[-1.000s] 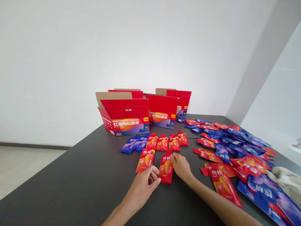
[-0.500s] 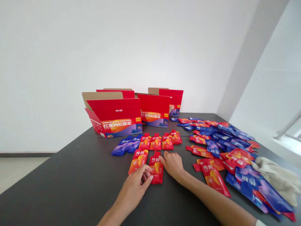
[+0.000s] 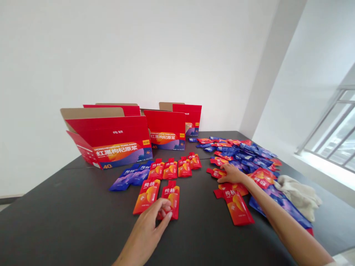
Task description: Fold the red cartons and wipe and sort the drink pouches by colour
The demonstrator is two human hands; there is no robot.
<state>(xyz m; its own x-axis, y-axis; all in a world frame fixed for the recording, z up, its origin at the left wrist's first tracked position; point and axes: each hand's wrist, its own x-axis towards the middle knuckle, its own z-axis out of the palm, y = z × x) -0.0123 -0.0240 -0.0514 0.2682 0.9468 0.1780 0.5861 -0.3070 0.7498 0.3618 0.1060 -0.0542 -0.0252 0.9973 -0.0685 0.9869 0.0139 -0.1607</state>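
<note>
Over the lower end of a red juice pouch (image 3: 171,194) is my left hand (image 3: 152,221), its fingers loosely curled and the thumb apart from them. A second red juice pouch (image 3: 146,195) lies just left of it. My right hand (image 3: 233,174) reaches to the near left edge of the pouch pile, fingers and thumb apart over a red pouch (image 3: 215,172) lying on its side. Whether its fingertips press on that pouch I cannot tell. Closer to me, another red pouch (image 3: 238,208) lies at a slant below my right hand.
Behind the two front pouches, a row holds two blue pouches (image 3: 124,178) and several red pouches (image 3: 170,170). Open red cartons (image 3: 119,144) stand at the back. Mixed pouches (image 3: 255,153) heap up on the right, beside a pale cloth (image 3: 298,195). The table (image 3: 83,218) is dark.
My right hand has left the top of the front red pouch and moved right to the pile. My left hand stays by the front pouch. The view has turned to the right.
</note>
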